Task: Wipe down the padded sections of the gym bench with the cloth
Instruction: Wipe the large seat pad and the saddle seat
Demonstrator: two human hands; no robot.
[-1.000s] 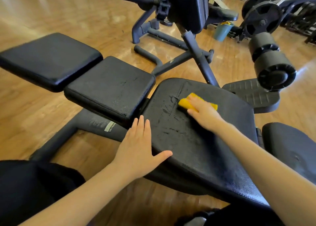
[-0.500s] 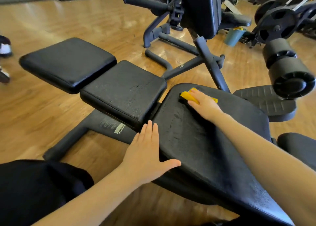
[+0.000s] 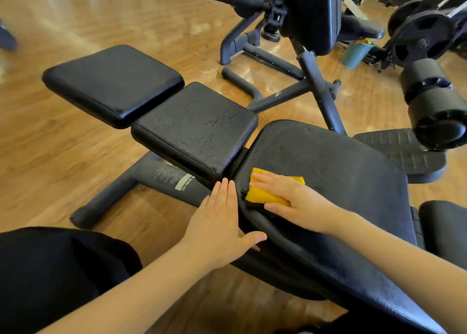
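The right hand (image 3: 298,202) lay flat on the yellow cloth (image 3: 267,189), its fingers (image 3: 262,175) straight and slightly spread, pressing down rather than curling round it. The cloth was a thick, folded rectangle with a fuzzy nap and a dark underside showing at its near edge, and it sat on the near-left corner of the large pad (image 3: 341,182), close to that pad's rounded rim. The large pad was black vinyl, broad and curved at the corners, its skin pebbled and worn to a dull grey in patches. The left hand (image 3: 222,222) rested open against the pad's left edge, fingers together and pointing away, thumb stretched out across the rolled rim. Just beyond, the middle pad (image 3: 194,128) was a squarish black cushion with a stitched seam round its border and fine cracks and scuffs across the top. The far pad (image 3: 113,83) was smoother and glossier, a rounded rectangle catching the light. Under them ran the matte dark steel frame (image 3: 141,182), a tube with a pale label on it. Off to the right sat a cylindrical foam roller (image 3: 434,103) and a ribbed footplate (image 3: 401,151), all on a varnished wooden floor (image 3: 63,156).
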